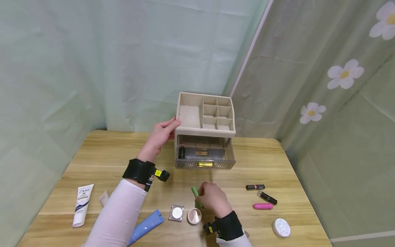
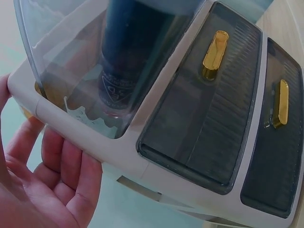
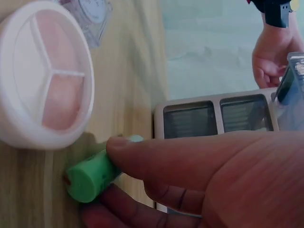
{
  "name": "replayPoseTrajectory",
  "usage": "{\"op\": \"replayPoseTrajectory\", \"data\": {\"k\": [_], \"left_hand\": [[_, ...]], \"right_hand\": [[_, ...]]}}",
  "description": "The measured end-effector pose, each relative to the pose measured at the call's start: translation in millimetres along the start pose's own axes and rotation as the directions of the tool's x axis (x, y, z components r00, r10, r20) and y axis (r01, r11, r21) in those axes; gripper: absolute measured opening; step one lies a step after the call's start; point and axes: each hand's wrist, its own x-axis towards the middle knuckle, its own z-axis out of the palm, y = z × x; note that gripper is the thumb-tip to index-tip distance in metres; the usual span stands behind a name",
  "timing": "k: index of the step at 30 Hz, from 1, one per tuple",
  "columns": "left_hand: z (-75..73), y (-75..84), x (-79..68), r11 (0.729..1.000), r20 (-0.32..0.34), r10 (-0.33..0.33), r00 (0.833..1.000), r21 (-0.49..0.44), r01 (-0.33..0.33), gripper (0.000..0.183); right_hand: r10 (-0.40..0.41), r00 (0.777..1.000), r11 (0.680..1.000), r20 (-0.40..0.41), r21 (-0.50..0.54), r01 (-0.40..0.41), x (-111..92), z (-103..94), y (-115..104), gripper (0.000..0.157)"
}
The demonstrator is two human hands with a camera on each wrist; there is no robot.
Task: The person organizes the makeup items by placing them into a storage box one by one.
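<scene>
A cream makeup organizer (image 1: 206, 132) stands at the back of the table, its top divided into compartments. My left hand (image 1: 160, 137) grips its left side, thumb at the upper rim and fingers bent against the side wall. The smoky clear top drawer (image 1: 188, 165) with a gold handle is pulled out; a dark, black-capped tube (image 1: 181, 152) lies in it. In front of the organizer, my right hand (image 1: 213, 199) pinches a slim green tube (image 3: 90, 178) between thumb and fingers, close over the table. A round powder compact (image 1: 194, 216) with a three-part pan lies just beside it.
Nearby are a small square clear case (image 1: 176, 213) and a blue tube (image 1: 148, 224). A white Dove tube (image 1: 82, 206) lies at left. On the right are two dark lipsticks (image 1: 255, 187), a pink tube (image 1: 263, 206) and a round white compact (image 1: 281, 227). Curtains hang behind.
</scene>
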Motion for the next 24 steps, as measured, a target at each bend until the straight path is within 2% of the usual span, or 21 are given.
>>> {"op": "replayPoseTrajectory", "data": {"k": [9,18,24], "left_hand": [[-0.2,-0.7,3.9,1.000,-0.013,0.001,1.000,0.000,-0.001,0.065],[-0.8,-3.2,7.4,1.000,-0.022,-0.008,1.000,0.010,0.008,0.067],[-0.6,-4.1,7.8,1.000,-0.017,-0.008,1.000,0.007,0.008,0.068]], "right_hand": [[0.046,0.998,0.999,-0.040,0.012,-0.045,7,2.8,9,0.033],[0.047,0.997,0.999,-0.059,0.028,-0.045,12,6.7,12,0.065],[0.064,0.997,0.997,-0.043,0.043,-0.063,13,3.0,17,0.063]]}}
